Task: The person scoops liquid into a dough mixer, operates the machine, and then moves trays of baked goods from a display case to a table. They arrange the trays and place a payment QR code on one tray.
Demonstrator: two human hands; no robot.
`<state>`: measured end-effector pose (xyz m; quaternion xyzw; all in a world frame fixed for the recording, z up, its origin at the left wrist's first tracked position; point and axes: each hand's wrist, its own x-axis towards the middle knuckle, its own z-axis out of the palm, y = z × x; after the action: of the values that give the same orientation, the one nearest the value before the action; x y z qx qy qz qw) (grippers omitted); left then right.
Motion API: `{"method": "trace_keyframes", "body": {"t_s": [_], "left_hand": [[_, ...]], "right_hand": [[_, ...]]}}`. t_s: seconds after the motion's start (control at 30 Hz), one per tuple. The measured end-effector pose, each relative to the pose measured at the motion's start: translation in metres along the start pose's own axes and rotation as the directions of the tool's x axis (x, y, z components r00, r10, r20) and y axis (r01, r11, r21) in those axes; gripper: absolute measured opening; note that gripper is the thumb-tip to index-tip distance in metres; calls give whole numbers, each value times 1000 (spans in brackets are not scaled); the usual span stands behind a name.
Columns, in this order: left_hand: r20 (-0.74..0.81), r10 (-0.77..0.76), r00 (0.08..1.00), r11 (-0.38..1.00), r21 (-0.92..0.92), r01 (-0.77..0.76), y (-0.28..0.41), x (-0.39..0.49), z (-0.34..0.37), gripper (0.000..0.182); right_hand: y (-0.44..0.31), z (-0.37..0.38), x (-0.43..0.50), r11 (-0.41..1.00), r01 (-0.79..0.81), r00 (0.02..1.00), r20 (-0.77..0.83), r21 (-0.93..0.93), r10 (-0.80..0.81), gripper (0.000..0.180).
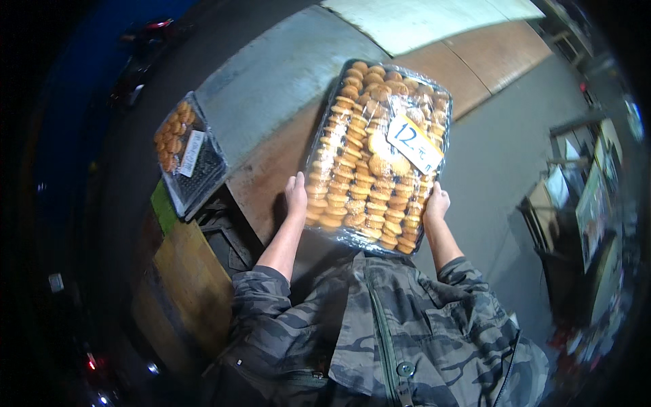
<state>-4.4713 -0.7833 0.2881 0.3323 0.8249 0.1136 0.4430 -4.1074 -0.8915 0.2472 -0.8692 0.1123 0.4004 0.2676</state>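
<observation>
A large dark tray of small round cakes [356, 168], stacked in rows under clear plastic film, is held up in front of my chest. On top lies a handwritten price sign [414, 144]. My left hand [296, 192] grips the tray's left edge near its lower end, and my right hand [436, 202] grips the right edge. Beyond and to the left, a second dark tray [203, 178] sits at the table's corner, partly filled with similar cakes and bearing a white sign [192, 153].
Metal-topped and brown table panels [285, 66] stretch ahead. A wooden board [190, 280] stands at lower left. Cardboard boxes [541, 213] and other goods stand on the right beside the grey floor [498, 168]. A parked motorbike [135, 71] is at upper left.
</observation>
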Motion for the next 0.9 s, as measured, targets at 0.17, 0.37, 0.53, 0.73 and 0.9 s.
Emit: {"method": "trace_keyframes", "body": {"t_s": [0.17,0.37,0.53,0.73,0.9], "left_hand": [[40,23,999,994,-107,-19,80,34,95,41],[-1,42,999,998,57,-42,129,88,168,52],[36,-17,999,1000,-20,18,150,135,195,54],[-227,310,923,944,192,-270,155,117,178,50],[-60,-609,791,598,-690,408,104,-33,203,49]], "right_hand": [[-72,-20,88,999,-11,999,-42,36,12,32],[-152,-38,143,988,-156,976,158,19,151,34],[-165,-41,162,960,-233,926,267,-155,268,41],[-275,-47,240,524,410,739,609,-746,289,35],[-445,29,349,189,850,462,525,-492,-715,33]]}}
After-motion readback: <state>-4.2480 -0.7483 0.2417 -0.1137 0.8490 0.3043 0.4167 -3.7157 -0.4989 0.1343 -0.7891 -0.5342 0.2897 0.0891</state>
